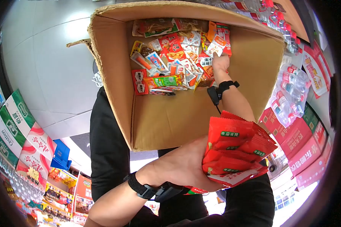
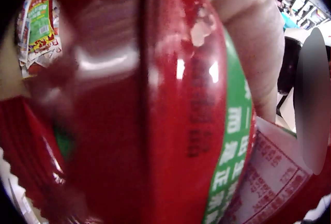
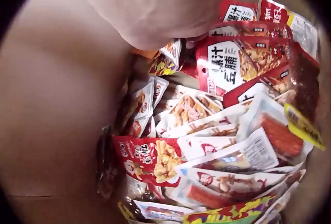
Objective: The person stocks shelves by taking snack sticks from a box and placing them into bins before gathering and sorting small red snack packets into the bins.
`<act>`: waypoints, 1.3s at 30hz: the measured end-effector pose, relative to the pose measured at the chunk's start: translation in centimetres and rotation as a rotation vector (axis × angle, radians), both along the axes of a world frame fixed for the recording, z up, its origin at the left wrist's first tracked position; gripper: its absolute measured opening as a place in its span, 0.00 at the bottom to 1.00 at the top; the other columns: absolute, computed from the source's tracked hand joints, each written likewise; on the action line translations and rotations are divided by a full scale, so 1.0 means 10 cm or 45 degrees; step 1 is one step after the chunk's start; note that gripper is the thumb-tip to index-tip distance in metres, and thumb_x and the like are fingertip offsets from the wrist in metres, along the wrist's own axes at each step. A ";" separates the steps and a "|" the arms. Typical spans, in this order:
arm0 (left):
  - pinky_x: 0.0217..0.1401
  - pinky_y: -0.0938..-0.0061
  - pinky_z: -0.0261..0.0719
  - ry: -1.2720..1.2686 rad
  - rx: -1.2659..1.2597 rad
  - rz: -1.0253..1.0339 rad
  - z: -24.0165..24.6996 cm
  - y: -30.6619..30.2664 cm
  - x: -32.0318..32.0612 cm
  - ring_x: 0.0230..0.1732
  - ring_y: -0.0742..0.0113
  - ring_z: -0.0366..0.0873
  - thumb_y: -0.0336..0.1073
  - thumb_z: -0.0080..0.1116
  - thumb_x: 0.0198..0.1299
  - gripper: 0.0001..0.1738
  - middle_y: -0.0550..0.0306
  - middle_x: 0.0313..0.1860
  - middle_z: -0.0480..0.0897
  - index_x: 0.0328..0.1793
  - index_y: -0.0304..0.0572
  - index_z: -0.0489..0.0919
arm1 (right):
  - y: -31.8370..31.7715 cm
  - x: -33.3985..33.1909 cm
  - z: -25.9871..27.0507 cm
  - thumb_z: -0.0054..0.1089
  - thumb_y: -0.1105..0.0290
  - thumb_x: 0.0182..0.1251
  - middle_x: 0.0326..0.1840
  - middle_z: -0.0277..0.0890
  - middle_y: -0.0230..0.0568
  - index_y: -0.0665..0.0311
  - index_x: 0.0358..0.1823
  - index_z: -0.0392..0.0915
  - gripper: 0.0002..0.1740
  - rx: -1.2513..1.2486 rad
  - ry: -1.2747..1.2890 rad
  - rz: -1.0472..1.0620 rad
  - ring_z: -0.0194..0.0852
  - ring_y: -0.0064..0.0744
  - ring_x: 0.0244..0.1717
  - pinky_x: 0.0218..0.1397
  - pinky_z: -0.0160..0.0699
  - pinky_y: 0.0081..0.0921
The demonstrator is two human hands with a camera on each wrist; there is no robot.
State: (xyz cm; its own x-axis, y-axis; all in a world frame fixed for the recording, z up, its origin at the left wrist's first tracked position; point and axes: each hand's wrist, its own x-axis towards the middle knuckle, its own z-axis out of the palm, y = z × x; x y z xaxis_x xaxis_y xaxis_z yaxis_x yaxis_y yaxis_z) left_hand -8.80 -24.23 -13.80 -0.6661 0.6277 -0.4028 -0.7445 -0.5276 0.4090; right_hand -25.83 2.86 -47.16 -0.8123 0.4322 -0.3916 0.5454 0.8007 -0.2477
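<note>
My left hand (image 1: 182, 166) grips a thick stack of red snack packets (image 1: 235, 147) in front of an open cardboard box (image 1: 170, 121). In the left wrist view a red packet with a green band (image 2: 155, 105) fills the frame, with a finger (image 2: 253, 38) curled over its top. My right hand (image 1: 220, 62) reaches deep into the box, its fingertips buried among several mixed snack packets (image 1: 170, 60). The right wrist view shows the palm (image 3: 155, 2) just above the loose packets (image 3: 217, 146); the fingers are hidden.
Bottled water in plastic wrap (image 1: 288, 94) and red cartons (image 1: 299, 143) stand to the right. Green-and-white cartons (image 1: 11, 125) and a blue crate (image 1: 60, 155) are on the left. My black clothing (image 1: 106, 151) is under the box.
</note>
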 end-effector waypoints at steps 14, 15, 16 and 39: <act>0.74 0.67 0.73 -0.096 0.087 -0.119 0.01 0.05 -0.03 0.70 0.67 0.76 0.32 0.86 0.37 0.54 0.51 0.70 0.82 0.76 0.38 0.72 | -0.75 1.18 0.27 0.67 0.65 0.66 0.58 0.77 0.64 0.67 0.66 0.78 0.27 -0.161 -0.168 1.095 0.73 0.65 0.63 0.70 0.73 0.52; 0.74 0.67 0.73 -0.092 0.093 -0.124 0.01 0.07 -0.02 0.70 0.67 0.76 0.32 0.86 0.37 0.54 0.51 0.70 0.82 0.76 0.38 0.72 | -0.84 1.26 0.26 0.62 0.68 0.68 0.60 0.77 0.64 0.66 0.65 0.80 0.24 -0.047 -0.105 1.255 0.71 0.66 0.64 0.71 0.72 0.53; 0.74 0.67 0.73 -0.033 0.050 -0.106 0.01 0.08 0.00 0.70 0.67 0.76 0.32 0.86 0.38 0.54 0.51 0.70 0.81 0.76 0.38 0.72 | -0.99 1.30 0.37 0.61 0.71 0.65 0.63 0.74 0.64 0.64 0.65 0.80 0.25 -0.024 -0.212 1.336 0.68 0.67 0.66 0.72 0.72 0.53; 0.71 0.67 0.76 0.188 0.016 0.001 -0.01 0.09 0.05 0.66 0.66 0.80 0.27 0.80 0.43 0.51 0.53 0.65 0.83 0.77 0.42 0.68 | -1.02 1.47 0.95 0.56 0.71 0.70 0.72 0.69 0.63 0.75 0.59 0.79 0.19 -0.349 -0.277 1.873 0.66 0.62 0.75 0.74 0.73 0.52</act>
State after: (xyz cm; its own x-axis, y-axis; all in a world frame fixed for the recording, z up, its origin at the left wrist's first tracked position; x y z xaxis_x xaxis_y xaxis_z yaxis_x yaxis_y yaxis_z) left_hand -8.28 -23.36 -13.90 -0.7182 0.6314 -0.2924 -0.6761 -0.5339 0.5078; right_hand -11.12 -7.36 -37.62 -0.3605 -0.7944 -0.4889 -0.6328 0.5933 -0.4975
